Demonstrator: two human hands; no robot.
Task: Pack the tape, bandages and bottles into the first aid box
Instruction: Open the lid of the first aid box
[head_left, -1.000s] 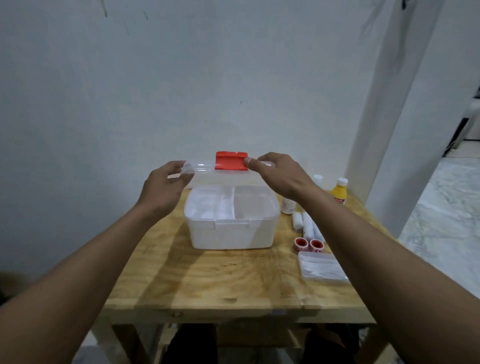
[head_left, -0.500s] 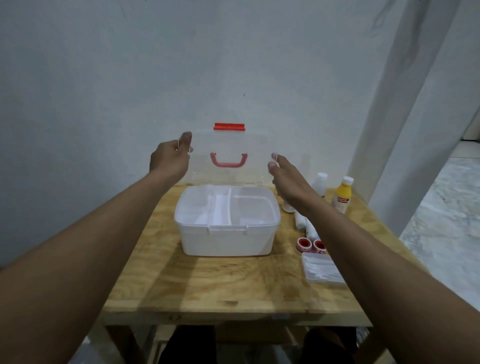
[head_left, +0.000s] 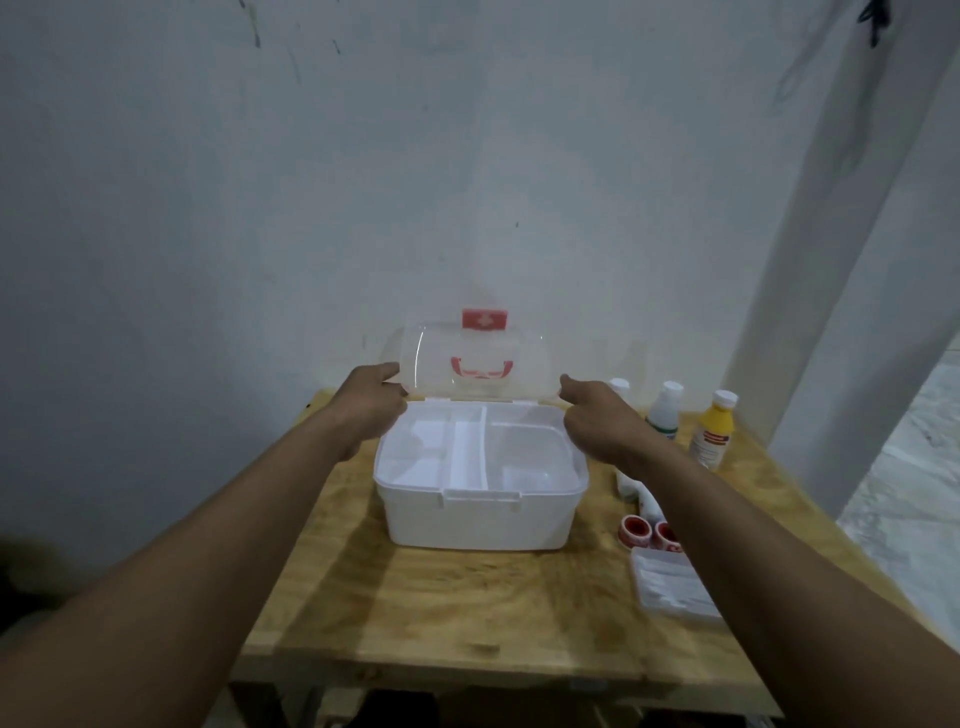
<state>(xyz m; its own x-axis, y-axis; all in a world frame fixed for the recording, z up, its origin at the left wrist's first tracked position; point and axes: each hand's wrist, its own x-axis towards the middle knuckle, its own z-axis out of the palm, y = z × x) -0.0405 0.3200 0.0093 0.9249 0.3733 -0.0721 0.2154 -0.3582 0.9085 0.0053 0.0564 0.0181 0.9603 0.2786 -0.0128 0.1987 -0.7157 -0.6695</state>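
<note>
A white first aid box (head_left: 480, 519) sits open on the wooden table (head_left: 467, 613). A clear divided tray lies in its top. Its clear lid (head_left: 472, 364), with a red handle and red latch, leans back past upright. My left hand (head_left: 371, 402) pinches the lid's left edge and my right hand (head_left: 592, 415) holds its right edge. Right of the box stand a yellow bottle (head_left: 714, 428) and two white bottles (head_left: 665, 410). White bandage rolls (head_left: 636, 488) show partly under my right forearm. Two red tape rolls (head_left: 647, 534) lie in front of them.
A clear flat plastic case (head_left: 672, 587) with white contents lies near the table's right front. A grey wall stands close behind the table, a white column at the right, and tiled floor beyond it.
The lid has swung from nearly flat over the box to upright and now tilts back toward the wall. Both hands have followed its side edges back and down.
</note>
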